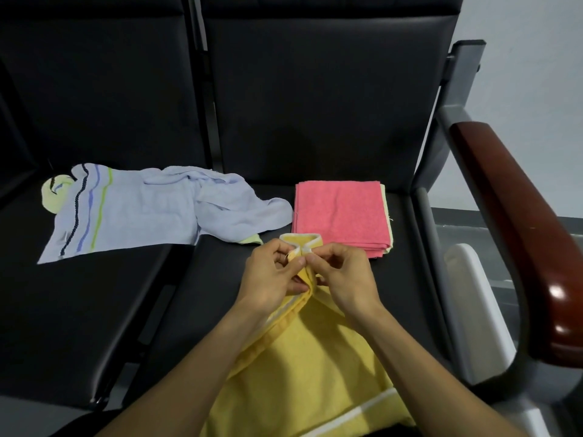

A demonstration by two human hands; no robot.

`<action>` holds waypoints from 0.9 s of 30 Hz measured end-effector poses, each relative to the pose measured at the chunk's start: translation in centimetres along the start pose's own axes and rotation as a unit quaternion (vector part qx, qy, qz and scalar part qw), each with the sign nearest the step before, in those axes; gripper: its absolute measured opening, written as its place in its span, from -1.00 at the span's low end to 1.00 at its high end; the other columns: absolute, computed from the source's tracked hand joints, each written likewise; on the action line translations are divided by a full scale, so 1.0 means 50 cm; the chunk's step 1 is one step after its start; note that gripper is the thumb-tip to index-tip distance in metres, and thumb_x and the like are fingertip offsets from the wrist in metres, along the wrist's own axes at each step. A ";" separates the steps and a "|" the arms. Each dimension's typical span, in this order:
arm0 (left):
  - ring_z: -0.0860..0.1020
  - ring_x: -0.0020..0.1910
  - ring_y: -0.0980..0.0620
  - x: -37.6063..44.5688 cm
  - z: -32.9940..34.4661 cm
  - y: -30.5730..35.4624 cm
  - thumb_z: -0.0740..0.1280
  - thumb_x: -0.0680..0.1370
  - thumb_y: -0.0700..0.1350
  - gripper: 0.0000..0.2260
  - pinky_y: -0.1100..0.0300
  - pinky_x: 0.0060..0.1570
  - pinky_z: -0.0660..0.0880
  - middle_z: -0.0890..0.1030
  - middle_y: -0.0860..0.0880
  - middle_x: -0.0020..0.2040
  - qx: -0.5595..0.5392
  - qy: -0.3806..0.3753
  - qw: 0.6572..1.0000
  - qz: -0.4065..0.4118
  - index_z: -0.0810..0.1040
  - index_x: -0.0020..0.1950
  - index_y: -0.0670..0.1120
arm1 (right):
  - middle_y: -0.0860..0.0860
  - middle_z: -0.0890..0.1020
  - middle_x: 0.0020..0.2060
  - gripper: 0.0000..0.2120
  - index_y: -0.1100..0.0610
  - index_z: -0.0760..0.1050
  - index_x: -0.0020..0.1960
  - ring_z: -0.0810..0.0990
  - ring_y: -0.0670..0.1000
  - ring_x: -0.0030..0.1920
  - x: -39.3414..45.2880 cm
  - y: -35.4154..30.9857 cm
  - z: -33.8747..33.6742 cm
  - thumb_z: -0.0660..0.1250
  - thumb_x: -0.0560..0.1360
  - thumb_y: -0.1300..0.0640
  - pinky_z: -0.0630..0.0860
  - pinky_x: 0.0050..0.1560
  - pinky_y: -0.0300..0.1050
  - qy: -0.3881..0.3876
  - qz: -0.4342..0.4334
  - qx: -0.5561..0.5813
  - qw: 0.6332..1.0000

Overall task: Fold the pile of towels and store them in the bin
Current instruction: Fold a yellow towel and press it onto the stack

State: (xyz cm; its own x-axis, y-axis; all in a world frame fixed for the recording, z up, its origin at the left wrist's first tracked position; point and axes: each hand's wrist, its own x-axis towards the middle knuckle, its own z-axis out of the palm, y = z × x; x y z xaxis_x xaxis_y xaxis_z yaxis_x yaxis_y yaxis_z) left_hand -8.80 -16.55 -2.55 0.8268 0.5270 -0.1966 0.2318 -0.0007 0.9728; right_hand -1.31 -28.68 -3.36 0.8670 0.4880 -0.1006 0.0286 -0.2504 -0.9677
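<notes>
Yellow towel point(303, 367) hangs from both hands over the near edge of the black seat point(220, 279), top corners pulled together, likely to match edges for the first fold. Left hand point(271, 272) and right hand point(344, 272) each pinch a corner, fingers point(293, 263) curled on the white hem. Pink towel point(340, 212) sits folded on the seat just beyond the hands, on a pale one, probably staged for the bin. Blue striped towel point(132, 206) lies crumpled to the left, still unfolded. White bin-like thing point(473, 304) under the armrest point(520, 222); can't confirm.
</notes>
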 end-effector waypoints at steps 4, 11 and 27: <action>0.68 -0.29 0.01 0.001 0.003 -0.003 0.39 0.60 -0.18 -0.88 0.02 -0.14 0.67 0.61 -0.09 -0.20 -0.035 -0.021 0.999 0.000 0.52 0.06 -0.21 | -0.05 0.72 -0.22 -0.85 0.00 0.69 -0.09 0.68 0.01 -0.13 -0.001 -0.001 -0.002 0.37 0.59 0.10 0.64 0.00 0.15 -0.015 -0.020 -0.009 1.000; 0.63 -0.27 0.02 0.003 0.005 -0.012 0.48 0.53 0.00 -0.72 0.07 -0.23 0.63 0.59 -0.08 -0.20 0.028 -0.012 0.999 0.014 0.49 -0.01 -0.16 | -0.02 0.73 -0.18 -0.81 0.03 0.70 -0.05 0.70 0.03 -0.11 -0.008 -0.007 -0.003 0.33 0.60 0.21 0.63 0.01 0.17 -0.074 -0.025 -0.031 0.996; 0.39 -0.36 0.21 -0.005 -0.027 0.002 0.46 0.53 -0.17 -0.87 0.35 -0.28 0.33 0.54 0.14 -0.26 0.216 -0.064 0.961 0.158 0.59 -0.10 0.05 | -0.10 0.39 0.10 -0.63 -0.08 0.50 0.32 0.44 -0.29 0.01 0.002 0.001 -0.057 0.34 0.59 0.25 0.43 0.00 -0.47 -0.070 -0.161 -0.250 0.952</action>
State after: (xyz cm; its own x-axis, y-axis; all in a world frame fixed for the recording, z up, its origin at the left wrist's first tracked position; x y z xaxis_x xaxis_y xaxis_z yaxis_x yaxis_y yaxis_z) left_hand -9.68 -15.53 -2.22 0.9406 0.3341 0.0604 0.1271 -0.5113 0.8500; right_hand 0.20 -31.04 -2.76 0.6987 0.7055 0.1190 0.5456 -0.4178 -0.7265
